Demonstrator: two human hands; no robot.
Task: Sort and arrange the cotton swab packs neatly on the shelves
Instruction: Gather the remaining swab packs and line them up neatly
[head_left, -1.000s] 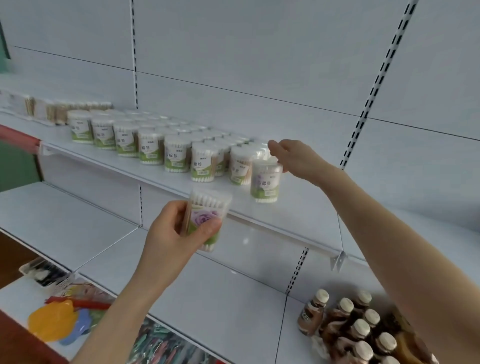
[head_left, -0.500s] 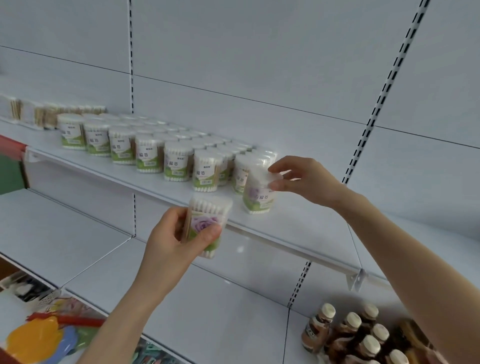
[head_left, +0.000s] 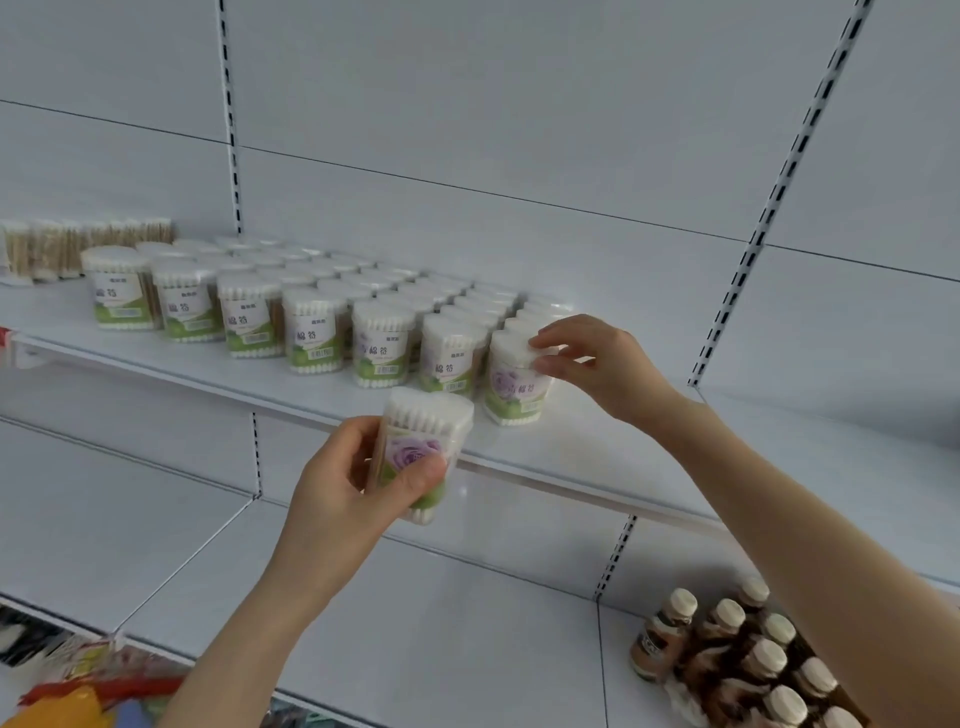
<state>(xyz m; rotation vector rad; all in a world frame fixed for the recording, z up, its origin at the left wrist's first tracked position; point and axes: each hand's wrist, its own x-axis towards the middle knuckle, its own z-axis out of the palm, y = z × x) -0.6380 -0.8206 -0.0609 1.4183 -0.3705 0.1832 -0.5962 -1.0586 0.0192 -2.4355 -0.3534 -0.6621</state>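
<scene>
Several clear tubs of cotton swabs with green labels stand in rows (head_left: 317, 332) on the white upper shelf (head_left: 597, 447). My right hand (head_left: 592, 364) pinches the top of the rightmost front swab pack (head_left: 514, 389), which stands on the shelf and shows a purple rose. My left hand (head_left: 353, 488) grips another swab pack (head_left: 421, 452) with a purple rose label, held upright in the air just in front of the shelf edge, below the front row.
A pack of brown bottles with white caps (head_left: 737, 660) sits on the lower shelf (head_left: 415, 623) at the right. Loose wooden-stick swab packs (head_left: 62, 249) stand at the far left of the upper shelf. Colourful items (head_left: 67, 696) lie at the bottom left.
My right hand came forward onto the rightmost front pack and pinched its top; the pack now stands closer to the row. My left hand keeps its pack at about the same spot.
</scene>
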